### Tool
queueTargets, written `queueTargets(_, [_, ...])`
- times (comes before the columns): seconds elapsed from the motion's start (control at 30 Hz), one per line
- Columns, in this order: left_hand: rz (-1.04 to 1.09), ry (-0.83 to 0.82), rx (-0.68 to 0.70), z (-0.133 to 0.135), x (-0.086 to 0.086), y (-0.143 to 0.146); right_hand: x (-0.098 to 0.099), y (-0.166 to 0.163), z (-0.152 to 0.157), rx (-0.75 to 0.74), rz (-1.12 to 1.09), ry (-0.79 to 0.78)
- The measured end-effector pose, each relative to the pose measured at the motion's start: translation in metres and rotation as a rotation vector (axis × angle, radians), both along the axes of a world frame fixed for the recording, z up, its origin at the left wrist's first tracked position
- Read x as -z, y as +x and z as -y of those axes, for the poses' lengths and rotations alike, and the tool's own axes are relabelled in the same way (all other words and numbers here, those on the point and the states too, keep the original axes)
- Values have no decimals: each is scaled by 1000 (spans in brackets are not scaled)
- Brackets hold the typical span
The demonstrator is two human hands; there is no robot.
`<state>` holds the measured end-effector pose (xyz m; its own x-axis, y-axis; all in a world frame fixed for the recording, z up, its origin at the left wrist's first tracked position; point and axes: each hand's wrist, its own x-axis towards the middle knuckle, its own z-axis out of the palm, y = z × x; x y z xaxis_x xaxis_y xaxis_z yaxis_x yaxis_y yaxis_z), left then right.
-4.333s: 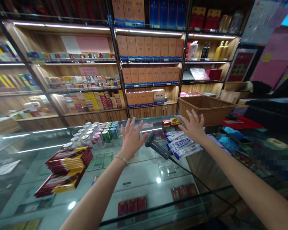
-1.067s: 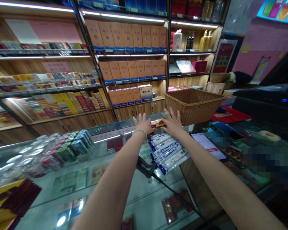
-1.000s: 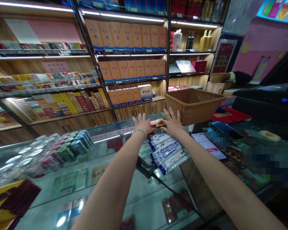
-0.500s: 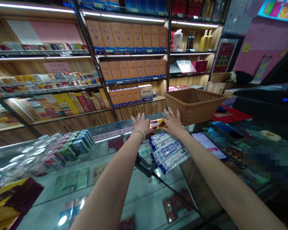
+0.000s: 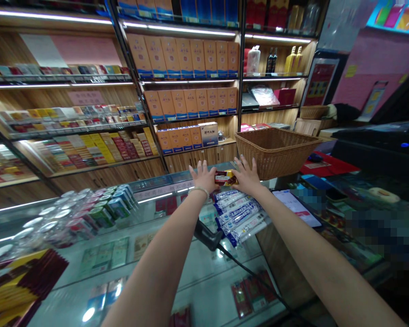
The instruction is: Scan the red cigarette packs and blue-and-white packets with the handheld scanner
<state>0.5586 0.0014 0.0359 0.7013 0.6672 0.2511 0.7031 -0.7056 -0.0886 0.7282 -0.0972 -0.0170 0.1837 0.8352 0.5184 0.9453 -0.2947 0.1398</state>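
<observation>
A small red-and-yellow wrapped snack bar (image 5: pixel 226 178) lies crosswise at the far side of the glass counter, between my two hands. My left hand (image 5: pixel 204 178) is at its left end, fingers spread and thumb side against the wrapper. At the right end is my right hand (image 5: pixel 246 176), also with spread fingers, its thumb touching the bar. Just nearer to me, several blue-and-white long packets (image 5: pixel 240 213) lie side by side. A black handheld scanner (image 5: pixel 207 236) rests left of them, its cable running toward me.
A wicker basket (image 5: pixel 276 152) stands beyond my right hand. Right of the packets lies a lit phone or tablet (image 5: pixel 296 208). Clear-wrapped jars and tins (image 5: pixel 88 213) line the counter's left, with a yellow box of maroon packets (image 5: pixel 23 286) nearer. Stocked shelves (image 5: pixel 187 81) rise behind.
The view has shifted slightly. Both hands stay at the ends of the snack bar, which now shows its label a little more plainly. Little else differs.
</observation>
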Motion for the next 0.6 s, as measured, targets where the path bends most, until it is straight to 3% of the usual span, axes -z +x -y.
queueTargets(0.3, [109, 97, 49, 0, -17, -23, -21, -15, 5, -52, 37, 73])
queueTargets(0.6, [229, 232, 61, 0, -42, -88, -53, -61, 9, -206, 158, 292])
